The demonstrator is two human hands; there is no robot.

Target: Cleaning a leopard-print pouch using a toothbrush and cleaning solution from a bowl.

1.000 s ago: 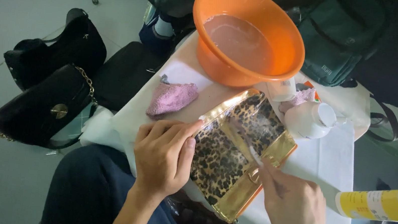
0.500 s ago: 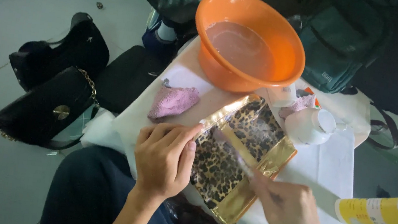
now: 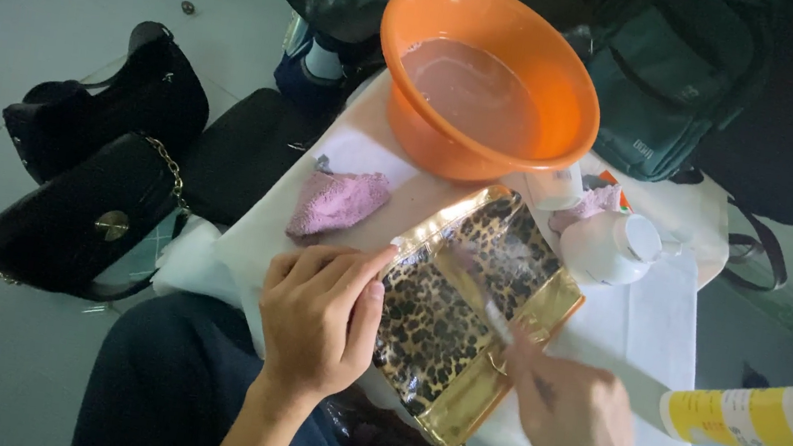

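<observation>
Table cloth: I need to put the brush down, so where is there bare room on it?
Bare white cloth lies between the leopard pouch, white jar and yellow bottle. A smaller patch sits by the pink rag. Around the orange basin it is crowded.

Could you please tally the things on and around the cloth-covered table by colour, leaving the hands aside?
Black handbags: 2
Pink cloths: 2
Orange basins: 1
Leopard-and-gold pouches: 1
White jars: 1
Yellow-and-white bottles: 1
Green backpacks: 1
Total: 9
</observation>
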